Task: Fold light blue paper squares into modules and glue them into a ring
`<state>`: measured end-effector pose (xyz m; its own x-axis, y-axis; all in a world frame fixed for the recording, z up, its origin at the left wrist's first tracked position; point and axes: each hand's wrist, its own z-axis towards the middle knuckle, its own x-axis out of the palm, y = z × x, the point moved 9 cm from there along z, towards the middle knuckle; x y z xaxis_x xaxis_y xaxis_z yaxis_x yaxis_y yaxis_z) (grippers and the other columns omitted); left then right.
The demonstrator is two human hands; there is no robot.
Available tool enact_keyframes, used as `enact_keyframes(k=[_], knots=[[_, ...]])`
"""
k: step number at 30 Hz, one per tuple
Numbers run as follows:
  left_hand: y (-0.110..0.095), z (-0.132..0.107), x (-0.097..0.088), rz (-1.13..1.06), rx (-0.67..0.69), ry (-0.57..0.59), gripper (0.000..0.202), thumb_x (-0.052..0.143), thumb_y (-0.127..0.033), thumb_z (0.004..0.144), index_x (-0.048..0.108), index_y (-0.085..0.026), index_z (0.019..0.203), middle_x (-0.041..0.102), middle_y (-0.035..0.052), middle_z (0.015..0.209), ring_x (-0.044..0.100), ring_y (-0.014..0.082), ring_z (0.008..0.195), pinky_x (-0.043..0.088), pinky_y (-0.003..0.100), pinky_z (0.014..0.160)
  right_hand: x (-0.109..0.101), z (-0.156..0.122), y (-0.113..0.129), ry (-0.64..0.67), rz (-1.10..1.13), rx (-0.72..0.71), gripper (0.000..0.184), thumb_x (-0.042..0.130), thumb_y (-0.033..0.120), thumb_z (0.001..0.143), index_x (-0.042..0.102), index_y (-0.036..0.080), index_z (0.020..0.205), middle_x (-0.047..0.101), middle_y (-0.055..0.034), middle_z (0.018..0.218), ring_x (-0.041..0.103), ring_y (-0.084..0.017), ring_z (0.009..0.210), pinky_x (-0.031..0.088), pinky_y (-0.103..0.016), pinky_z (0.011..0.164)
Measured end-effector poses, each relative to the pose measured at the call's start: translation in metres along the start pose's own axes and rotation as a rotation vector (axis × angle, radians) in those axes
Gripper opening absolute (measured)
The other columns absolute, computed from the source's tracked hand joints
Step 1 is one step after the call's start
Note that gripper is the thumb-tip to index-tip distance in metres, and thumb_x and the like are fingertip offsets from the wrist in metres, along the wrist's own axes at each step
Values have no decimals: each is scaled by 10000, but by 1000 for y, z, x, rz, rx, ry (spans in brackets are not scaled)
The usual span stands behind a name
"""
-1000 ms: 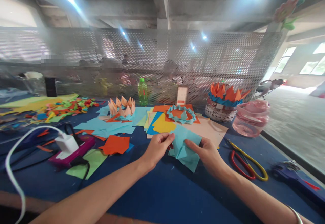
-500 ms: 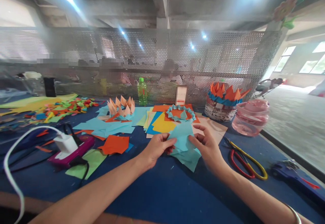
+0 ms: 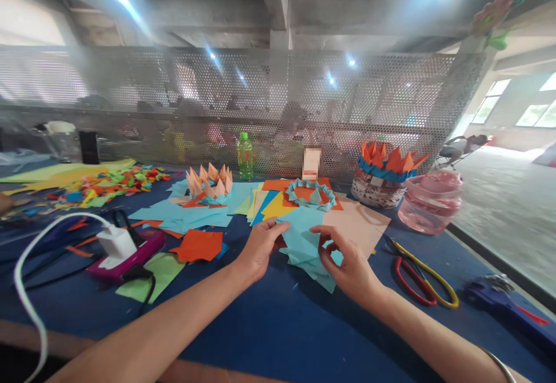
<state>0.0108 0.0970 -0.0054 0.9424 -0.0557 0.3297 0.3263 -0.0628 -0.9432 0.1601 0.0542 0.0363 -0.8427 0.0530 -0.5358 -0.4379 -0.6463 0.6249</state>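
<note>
Right now, pinching the left edge of a light blue paper (image 3: pixel 302 229) between the thumb and fingers of the left hand (image 3: pixel 259 247). Holding the right hand (image 3: pixel 350 258) at the other side of the paper, with forefinger and thumb curved and slightly apart (cannot tell about any touch from so small a gap). Having both hands well off to either side of the paper's middle, over the dark blue table (image 3: pixel 243 331), with more blue sheets (image 3: pixel 321 281) fanned out just below the held one.

Facing, just beyond the paper, a ring (image 3: pixel 315 202) of blue folded points on orange sheets (image 3: pixel 274 185), with a large peach sheet (image 3: pixel 362 221) to the right. Looking left, spotting a crown (image 3: pixel 222 185) of peach folded points, then a heap of coloured scraps (image 3: pixel 125 181). Nearer the left arm, finding orange paper (image 3: pixel 200 246) and a magenta power strip (image 3: pixel 139 258) (with a white charger (image 3: pixel 116 244) plugged in). Off to the right, seeing scissors (image 3: pixel 423 266) with one red and one yellow handle, near a pink jug (image 3: pixel 430 203).
</note>
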Motion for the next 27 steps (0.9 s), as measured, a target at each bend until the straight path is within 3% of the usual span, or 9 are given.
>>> enact_keyframes(k=[3, 7, 12, 21, 27], knots=[[0, -1, 4, -17, -1, 42, 134, 703, -275, 673, 675, -165, 744, 674, -7, 688, 603, 132, 614, 491, 265, 652, 2, 1, 1, 35, -4, -20, 200, 512, 212, 851, 660, 220, 986, 587, -49, 866, 560, -146, 763, 476, -253, 661], [5, -3, 11, -51, -46, 112, 196, 729, -305, 672, 685, -155, 791, 689, 7, 703, 614, 126, 621, 499, 244, 620, 4, 1, -1, 30, -2, -10, 165, 579, 318, 844, 711, 248, 915, 607, -53, 871, 577, -167, 799, 482, -276, 707], [15, -7, 19, -31, -159, 176, 278, 787, -261, 610, 707, -118, 835, 714, 57, 765, 640, 138, 649, 532, 253, 651, 3, -1, -5, 19, -15, 5, 172, 583, 342, 843, 726, 258, 886, 599, -50, 853, 571, -161, 761, 482, -280, 691], [19, -5, 14, -48, -175, 131, 211, 782, -234, 624, 702, -102, 769, 721, 69, 742, 664, 157, 637, 554, 258, 628, 0, 0, -7, -17, -11, 4, 142, 646, 352, 794, 748, 272, 849, 566, -44, 819, 565, -171, 790, 483, -283, 694], [18, -6, 13, -58, -180, 116, 201, 763, -218, 646, 710, -109, 806, 724, 70, 767, 657, 143, 631, 544, 235, 595, 5, -2, 0, 27, -11, -71, 230, 632, 292, 807, 702, 303, 1025, 566, -58, 952, 570, -190, 894, 494, -308, 771]])
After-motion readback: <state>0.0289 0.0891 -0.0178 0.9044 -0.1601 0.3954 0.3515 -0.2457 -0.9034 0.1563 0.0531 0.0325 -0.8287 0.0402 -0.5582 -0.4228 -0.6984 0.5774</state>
